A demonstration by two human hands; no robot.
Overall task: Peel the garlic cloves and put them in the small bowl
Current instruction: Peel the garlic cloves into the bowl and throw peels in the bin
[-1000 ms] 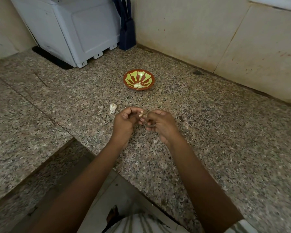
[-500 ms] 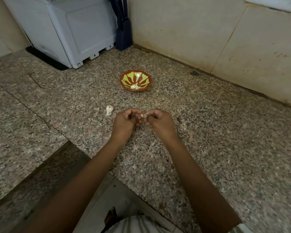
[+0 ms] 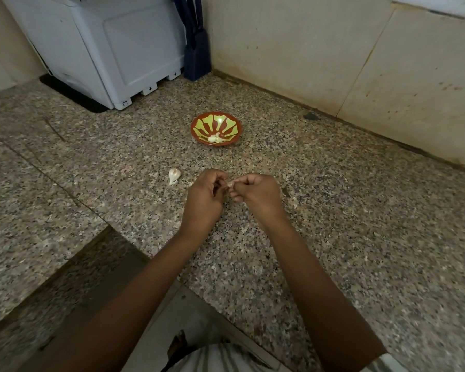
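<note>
Fingertips (image 3: 235,187) of both hands meet on one small pale clove (image 3: 229,184): the left hand (image 3: 203,194) is curled around it with thumb and forefinger pinching, and the right hand (image 3: 258,193) pinches its other end, other fingers folded in; whether skin is coming off is too small to tell. Taking the bowl (image 3: 199,126) as landmark, the worktop (image 3: 333,210) spreads all around it, a grey appliance (image 3: 113,44) stands well behind it to the left, and the hands work in front of it, near but apart. By my judgement the task is partway: a few peeled cloves (image 3: 215,138) already lie in the bowl, one is being peeled, and one unpeeled clove (image 3: 174,175) waits in front of the bowl to the left, just beside the left hand. Small flecks by the right hand may be skin. No brand, label or writing can be read anywhere.
</note>
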